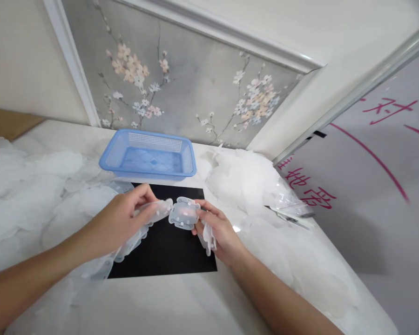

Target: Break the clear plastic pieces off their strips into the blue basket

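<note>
My left hand (125,216) pinches a translucent plastic piece (158,209) between thumb and fingers, above the left part of a black mat (174,256). Close beside it, my right hand (218,228) grips a flat translucent piece (184,213) with small round marks along its edges. Crumpled white, film-like material (208,238) is also tucked in my right palm. Under and beside my left hand, more translucent pieces (132,244) overlap along the mat's left edge.
A blue basket (148,176) stands behind the mat. White translucent sheets lie heaped at left (24,186) and right (244,179). A dark, thin tool (286,215) lies at right, near a clear bag. A whiteboard (366,204) borders the table's right side.
</note>
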The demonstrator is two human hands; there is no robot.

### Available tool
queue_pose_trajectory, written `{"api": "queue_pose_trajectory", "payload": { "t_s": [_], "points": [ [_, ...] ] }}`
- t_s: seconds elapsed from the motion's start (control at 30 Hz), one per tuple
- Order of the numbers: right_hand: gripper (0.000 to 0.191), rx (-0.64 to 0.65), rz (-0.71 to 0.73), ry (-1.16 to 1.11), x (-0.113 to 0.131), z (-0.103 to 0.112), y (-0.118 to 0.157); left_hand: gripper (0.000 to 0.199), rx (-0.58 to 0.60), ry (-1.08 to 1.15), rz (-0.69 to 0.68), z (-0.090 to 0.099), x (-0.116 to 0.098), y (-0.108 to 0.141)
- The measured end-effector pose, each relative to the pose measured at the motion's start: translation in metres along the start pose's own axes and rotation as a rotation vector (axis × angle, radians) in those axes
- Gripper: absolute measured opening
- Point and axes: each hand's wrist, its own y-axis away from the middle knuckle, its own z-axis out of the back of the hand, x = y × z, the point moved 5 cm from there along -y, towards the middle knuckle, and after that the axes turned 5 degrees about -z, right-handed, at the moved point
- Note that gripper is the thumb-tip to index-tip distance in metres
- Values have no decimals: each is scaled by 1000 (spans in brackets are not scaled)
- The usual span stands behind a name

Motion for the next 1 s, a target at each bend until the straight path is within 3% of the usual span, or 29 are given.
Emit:
{"api": "queue_pose_trajectory", "payload": {
  "t_s": [0.17,0.27,0.43,0.57,0.7,0.8,0.9,1.0],
  "points": [
    [42,-72,149,152,11,1,4,29,149,505,263,-19,13,3],
    [46,-101,207,233,13,4,6,25,210,657,338,-27,19,5],
    [47,-94,364,514,18,1,13,30,244,705,306,-28,18,3],
    [12,-57,688,889,20,-12,25,31,254,709,304,-28,18,2],
    [44,101,964,1194,9,-28,34,31,292,739,295,-30,16,4],
    [40,142,1065,1309,5,-35,38,33,346,740,285,-33,12,7],
    [21,134,1021,1220,10,-35,40,39,372,601,225,-31,10,7],
    [13,29,709,900,17,-21,30,36,306,167,52,-19,14,2]
  ]
}}
